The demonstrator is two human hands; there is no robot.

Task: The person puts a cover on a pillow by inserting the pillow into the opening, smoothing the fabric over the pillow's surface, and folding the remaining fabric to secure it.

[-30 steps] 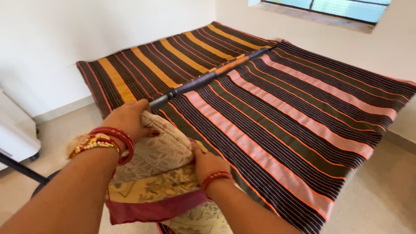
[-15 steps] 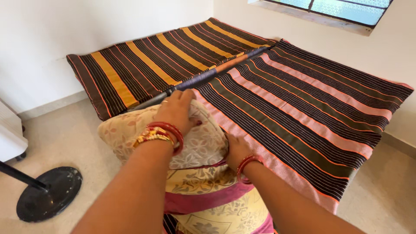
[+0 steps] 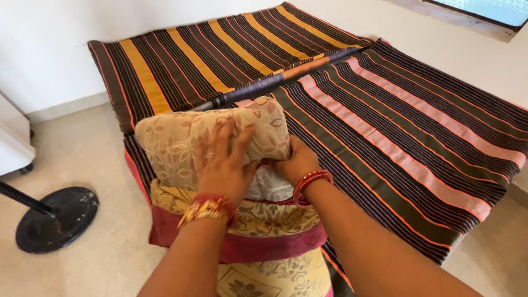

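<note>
Pillow (image 3: 181,146) now sits higher on the striped bed (image 3: 418,137) edge than a second ago; we moved our left hand (image 3: 223,165) flat on top, right hand (image 3: 294,162) gripping its cover (image 3: 258,225) underneath.

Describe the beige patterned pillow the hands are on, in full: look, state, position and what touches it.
The pillow is soft and plump, in beige cloth with a pale leaf-and-flower print. It lies crosswise at the near edge of the striped bed cover, on top of a yellow and maroon floral cloth. The left hand presses flat on its top, fingers spread. The right hand grips its bunched right end, where a whiter lacy layer shows underneath. A dark pole lies just behind it.
</note>
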